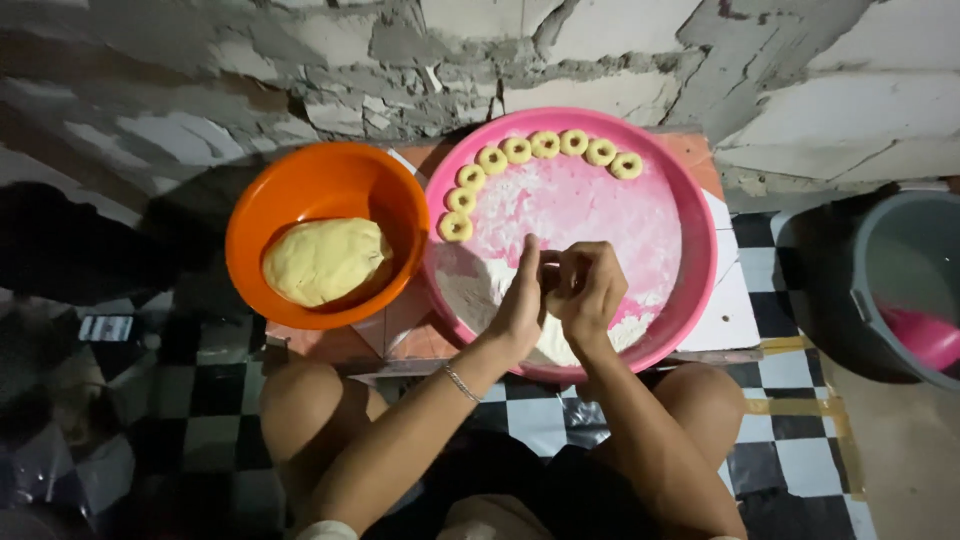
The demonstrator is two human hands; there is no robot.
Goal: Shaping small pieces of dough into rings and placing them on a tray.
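Nearest to me are my own bare knees and forearms, the lap below them lost in shadow and cut off by the bottom edge. My left hand (520,300), a thin bracelet (461,383) on its wrist, stands edge-on with the fingers straight and pressed toward the right hand. My right hand (588,285) is curled into a loose fist against it. Whatever sits between the two hands is hidden by the fingers; I cannot tell whether it is a piece of dough or nothing at all.

Both hands hover over the near part of the pink tray (690,200), right above a heap of white flour (480,290) that my hands partly cover. The tray floor beyond is dusted with flour. Along its far-left rim I count nine small dough rings (545,144) laid in an arc, side by side, some touching.

Just left of the tray, touching or nearly touching it, sits an orange bowl (310,175) with one large lump of yellow dough (322,260) in it. Both rest on a low tiled bench (735,315), mostly hidden beneath them.

At the right edge a grey bucket (900,290) is cut off, something pink inside it. The left side is too dark to make out. Behind everything is a rough wall (620,60).
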